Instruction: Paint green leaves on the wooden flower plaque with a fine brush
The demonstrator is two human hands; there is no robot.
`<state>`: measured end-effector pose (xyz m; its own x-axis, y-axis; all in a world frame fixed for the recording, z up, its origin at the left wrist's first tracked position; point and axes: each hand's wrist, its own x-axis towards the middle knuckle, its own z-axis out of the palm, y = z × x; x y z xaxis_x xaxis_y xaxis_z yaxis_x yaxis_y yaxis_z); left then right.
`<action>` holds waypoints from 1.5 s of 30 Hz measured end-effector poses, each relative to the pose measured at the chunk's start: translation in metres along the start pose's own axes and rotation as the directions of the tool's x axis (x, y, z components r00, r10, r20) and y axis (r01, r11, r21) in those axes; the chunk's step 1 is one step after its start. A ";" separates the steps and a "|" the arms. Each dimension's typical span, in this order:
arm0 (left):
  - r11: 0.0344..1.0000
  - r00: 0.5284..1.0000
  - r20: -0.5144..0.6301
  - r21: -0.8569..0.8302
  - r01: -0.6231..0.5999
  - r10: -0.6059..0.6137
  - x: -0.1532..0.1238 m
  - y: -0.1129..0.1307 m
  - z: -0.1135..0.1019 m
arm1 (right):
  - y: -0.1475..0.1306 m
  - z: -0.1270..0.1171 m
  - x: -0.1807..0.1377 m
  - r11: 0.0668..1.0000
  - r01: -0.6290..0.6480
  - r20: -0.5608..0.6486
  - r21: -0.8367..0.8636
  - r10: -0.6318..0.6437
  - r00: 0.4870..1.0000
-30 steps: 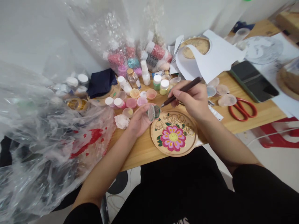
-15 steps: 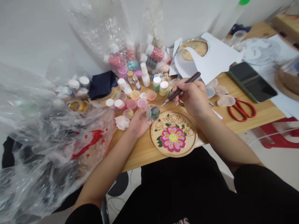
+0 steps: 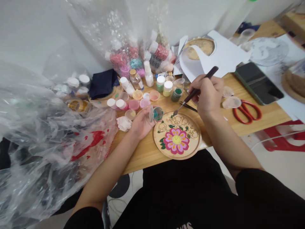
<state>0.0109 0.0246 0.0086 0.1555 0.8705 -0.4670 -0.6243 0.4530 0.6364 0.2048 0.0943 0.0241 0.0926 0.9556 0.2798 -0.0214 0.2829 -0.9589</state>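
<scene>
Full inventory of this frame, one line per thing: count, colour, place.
wooden disc: 1, tan with pink flower and gold outlines, table's near edge.
small cup: 1, clear with teal contents, tilted in left hand.
tool: 1, dark handle, metal tip over the disc's top.
green jar: 1, open, behind the disc.
white-capped bottles: several, behind the small cups.
shallow cups: several, pink, orange, yellow, left of the green jar.
scissors: 1, red handles, right.
phone: 1, dark, far right.
plastic sheeting: clear, left.
table: 1, light wood.
left hand: holds the small cup.
right hand: grips the tool.
</scene>
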 end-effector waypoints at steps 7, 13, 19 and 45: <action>1.000 1.000 -0.008 -0.022 -0.022 0.022 0.001 -0.002 -0.002 | -0.012 0.007 -0.005 0.993 -0.035 -0.071 -0.108 0.028 0.997; 1.000 1.000 -0.014 -0.006 -0.011 0.011 0.002 -0.001 -0.002 | -0.013 0.007 -0.007 0.966 -0.063 -0.019 -0.252 0.061 0.998; 0.999 1.000 0.005 -0.032 -0.004 0.004 0.001 0.000 0.001 | -0.010 0.008 -0.009 0.953 -0.057 -0.006 -0.296 0.057 0.998; 1.000 1.000 -0.013 0.012 -0.019 0.019 0.002 -0.002 -0.003 | -0.009 0.006 -0.011 0.945 0.021 0.029 -0.326 -0.012 1.000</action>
<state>0.0099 0.0249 0.0051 0.1336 0.8762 -0.4631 -0.6175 0.4391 0.6526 0.1976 0.0818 0.0303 0.0637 0.9542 0.2924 0.3059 0.2602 -0.9158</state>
